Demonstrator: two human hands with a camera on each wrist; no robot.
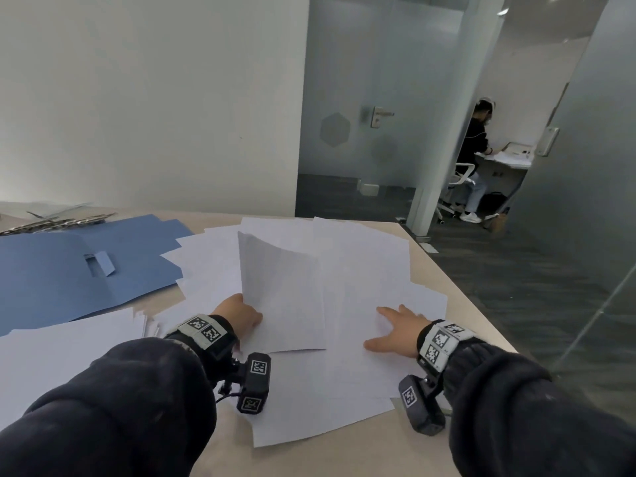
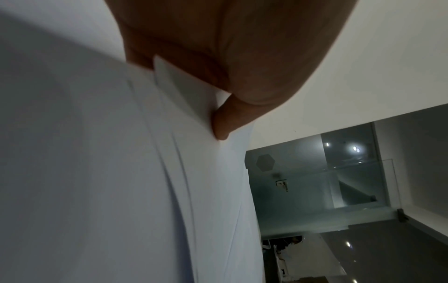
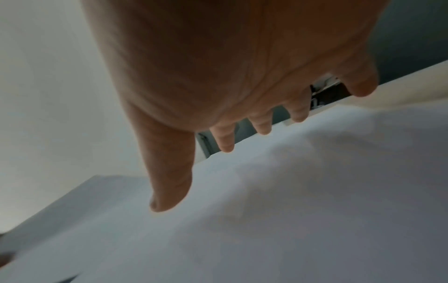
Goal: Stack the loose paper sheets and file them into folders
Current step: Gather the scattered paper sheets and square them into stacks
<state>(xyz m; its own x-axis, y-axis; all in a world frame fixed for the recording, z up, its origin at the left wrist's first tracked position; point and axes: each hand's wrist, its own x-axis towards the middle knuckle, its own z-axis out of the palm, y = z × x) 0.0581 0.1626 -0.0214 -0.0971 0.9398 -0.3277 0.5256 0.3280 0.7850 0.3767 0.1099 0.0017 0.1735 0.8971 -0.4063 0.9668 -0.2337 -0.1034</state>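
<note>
- The left hand (image 1: 237, 316) grips a few white sheets (image 1: 282, 294) by their near left corner; the far end of this bundle curls up off the table.
- In the left wrist view the thumb (image 2: 224, 120) presses on the top of the bundle and the curled fingers (image 2: 169, 44) lie under it, with several sheet edges fanning out below the pinch.
- The right hand (image 1: 395, 330) lies flat on the loose paper (image 1: 371, 270), fingers straight and spread wide, thumb pointing left toward the held bundle.
- In the right wrist view the palm (image 3: 218, 67) hovers close over the white paper (image 3: 290, 201), and the fingertips (image 3: 226, 147) reach down to it; the hand holds nothing.
- The loose paper is spread in an untidy overlapping layer across the right half of the beige table (image 1: 344, 456), reaching near its far and right edges.
- A second pile of white sheets (image 1: 62, 349) lies at the near left, beside the left forearm.
- An open blue folder (image 1: 69, 270) lies flat on the left part of the table, its right edge partly under the spread paper.
- Metal clips (image 1: 58, 222) lie in a row just beyond the folder.
- Both wrists wear bands with black-and-white markers and a small camera (image 1: 254, 383) hanging below.
- Past a glass door (image 1: 361, 115), another person (image 1: 476, 160) sits at a desk in the next room.
</note>
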